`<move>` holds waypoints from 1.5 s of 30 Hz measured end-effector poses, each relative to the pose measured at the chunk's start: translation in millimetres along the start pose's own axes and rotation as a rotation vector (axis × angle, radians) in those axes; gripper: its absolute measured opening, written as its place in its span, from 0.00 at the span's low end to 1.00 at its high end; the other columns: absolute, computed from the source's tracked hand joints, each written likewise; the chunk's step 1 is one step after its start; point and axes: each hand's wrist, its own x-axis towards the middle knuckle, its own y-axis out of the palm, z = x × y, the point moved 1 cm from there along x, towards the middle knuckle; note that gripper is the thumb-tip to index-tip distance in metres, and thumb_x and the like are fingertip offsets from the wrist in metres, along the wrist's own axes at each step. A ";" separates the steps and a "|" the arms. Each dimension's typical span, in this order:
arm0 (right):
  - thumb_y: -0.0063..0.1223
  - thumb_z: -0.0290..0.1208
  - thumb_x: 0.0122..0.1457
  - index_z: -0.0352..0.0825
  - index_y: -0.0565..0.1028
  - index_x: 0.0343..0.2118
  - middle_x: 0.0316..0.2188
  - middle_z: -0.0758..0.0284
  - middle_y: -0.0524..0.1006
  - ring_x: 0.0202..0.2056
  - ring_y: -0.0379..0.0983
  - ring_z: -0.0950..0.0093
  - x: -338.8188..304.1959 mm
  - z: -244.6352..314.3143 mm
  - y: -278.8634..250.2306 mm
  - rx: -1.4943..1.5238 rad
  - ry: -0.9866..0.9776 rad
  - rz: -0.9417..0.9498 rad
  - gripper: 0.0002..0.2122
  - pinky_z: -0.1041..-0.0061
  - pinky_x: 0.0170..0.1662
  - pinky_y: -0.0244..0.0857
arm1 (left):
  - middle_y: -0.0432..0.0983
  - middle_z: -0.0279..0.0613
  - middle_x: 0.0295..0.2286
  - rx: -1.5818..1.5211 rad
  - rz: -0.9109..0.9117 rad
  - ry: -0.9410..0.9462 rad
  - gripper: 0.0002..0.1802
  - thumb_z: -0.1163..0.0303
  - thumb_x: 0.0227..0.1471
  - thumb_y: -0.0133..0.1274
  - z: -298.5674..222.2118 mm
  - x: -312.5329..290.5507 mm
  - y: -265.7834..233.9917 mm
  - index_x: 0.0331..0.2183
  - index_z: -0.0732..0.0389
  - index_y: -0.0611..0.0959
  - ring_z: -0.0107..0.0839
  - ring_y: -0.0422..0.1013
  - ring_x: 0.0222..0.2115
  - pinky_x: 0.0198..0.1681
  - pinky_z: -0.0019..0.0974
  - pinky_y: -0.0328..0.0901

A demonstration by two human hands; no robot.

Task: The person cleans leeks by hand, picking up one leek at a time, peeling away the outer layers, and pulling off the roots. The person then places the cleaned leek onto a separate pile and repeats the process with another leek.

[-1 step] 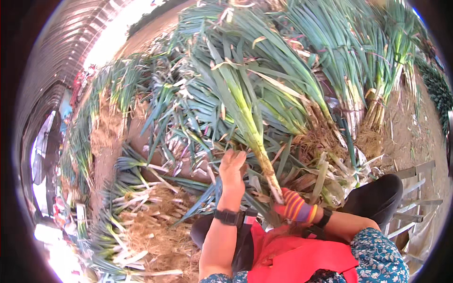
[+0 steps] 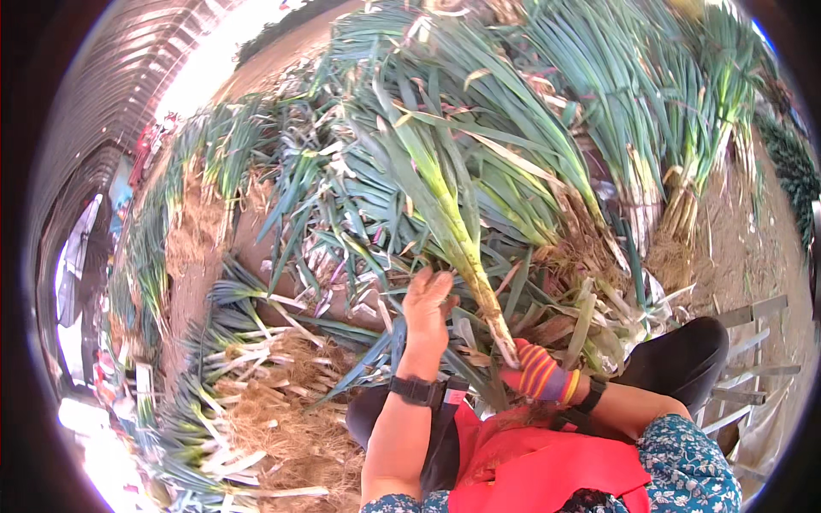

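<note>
A long leek (image 2: 473,261) slants up and away from my lap, its soil-stained pale stem toward me and its green leaves fanning over the pile. My right hand (image 2: 539,374), in a striped knitted glove, is closed around the stem's root end. Bare, my left hand (image 2: 425,299) is raised just left of the stem, fingers loosely apart and holding nothing; a gap shows between it and the leek. Loose dry leaf strips (image 2: 581,329) lie beyond my right hand.
At lower left lies a heap of leeks (image 2: 218,453) with bushy roots. Untrimmed leeks (image 2: 522,162) are piled ahead, and tied bundles (image 2: 637,171) stand at far right. Cut leaf scraps (image 2: 342,231) cover the middle ground. A metal frame (image 2: 753,350) stands at right.
The leek and my gloved right hand have shifted very slightly to the right. My left hand has edged up and turned a little beside the stem.
</note>
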 end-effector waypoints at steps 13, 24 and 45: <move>0.61 0.39 0.43 0.27 0.65 0.46 0.22 0.59 0.73 0.24 0.71 0.61 22.9 -0.3 46.9 -0.768 -0.133 -0.131 0.29 0.66 0.27 0.63 | 0.76 0.41 0.29 -0.103 0.067 -0.085 0.17 0.79 0.41 0.57 -18.3 -58.0 -44.7 0.37 0.68 0.75 0.30 0.74 0.26 0.26 0.30 0.70; 0.60 0.36 0.46 0.28 0.69 0.44 0.18 0.57 0.73 0.20 0.70 0.58 -13.1 43.5 9.2 -0.575 -0.186 0.184 0.24 0.66 0.23 0.63 | 0.73 0.43 0.38 -0.503 0.142 0.144 0.27 0.53 0.52 0.52 -38.5 -42.0 -105.1 0.46 0.63 0.71 0.36 0.68 0.43 0.47 0.45 0.63; 0.62 0.22 0.40 0.27 0.72 0.41 0.26 0.73 0.75 0.26 0.69 0.86 76.0 161.7 73.6 0.347 0.230 0.298 0.21 0.83 0.31 0.63 | 0.76 0.38 0.26 -0.240 -0.290 0.171 0.07 0.78 0.41 0.57 -40.3 -53.9 -99.8 0.28 0.66 0.81 0.27 0.72 0.27 0.28 0.28 0.65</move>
